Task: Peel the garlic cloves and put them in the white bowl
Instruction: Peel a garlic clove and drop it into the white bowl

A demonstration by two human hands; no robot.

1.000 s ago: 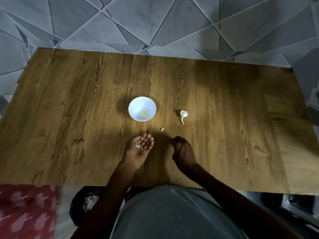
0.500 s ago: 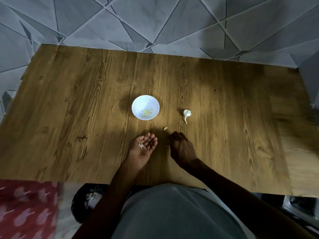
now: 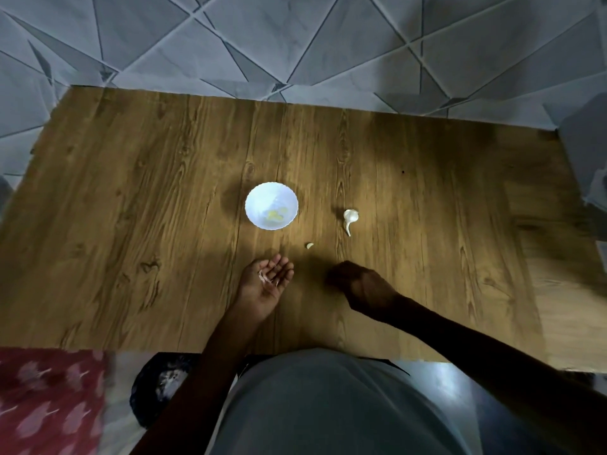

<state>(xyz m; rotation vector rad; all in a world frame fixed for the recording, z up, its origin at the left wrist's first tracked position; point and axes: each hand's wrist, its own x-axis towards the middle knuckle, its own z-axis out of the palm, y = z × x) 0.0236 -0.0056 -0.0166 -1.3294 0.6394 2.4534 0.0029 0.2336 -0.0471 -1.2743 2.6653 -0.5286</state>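
Wooden table (image 3: 131,224): white bowl (image 3: 259,200) holds peeled cloves (image 3: 276,215).

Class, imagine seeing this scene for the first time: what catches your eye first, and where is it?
The white bowl stands out brightly at the middle of the wooden table, with yellowish pieces inside. Right of it lies a garlic bulb, and a loose clove sits nearer the person. Nearer still, the left hand lies palm up with papery peel on it.
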